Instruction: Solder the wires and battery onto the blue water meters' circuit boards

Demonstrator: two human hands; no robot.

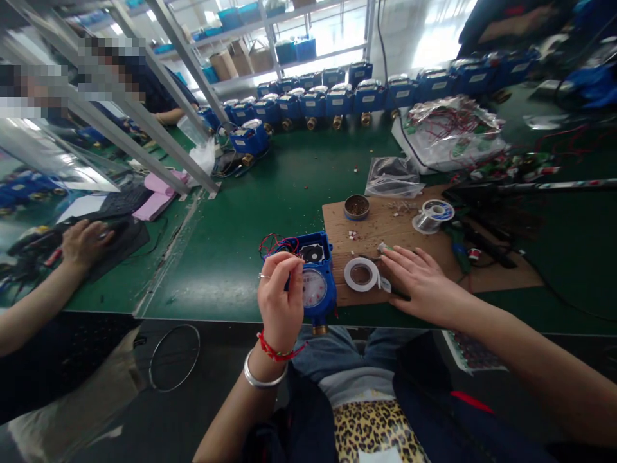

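A blue water meter [328, 289] with its upper compartment uncovered stands at the bench's front edge. Thin red and black wires [277, 244] spill from that compartment. My left hand [281, 292] is over the meter's left side, thumb and fingertips pinched together; whatever is between them is too small to make out. My right hand [424, 283] reaches over the cardboard [337, 225], palm down with fingers stretched out. Beneath it lies a dark, slim tool, mostly covered. Left of that hand sits a roll of white tape [361, 275]; a small pale piece is at its fingertips.
Behind the tape is a round tin [357, 207]. A solder spool [432, 216] and a plastic bag [394, 176] lie farther right. Several blue meters [340, 99] line the back. A co-worker's hand [84, 244] rests at left, beyond metal posts [183, 135].
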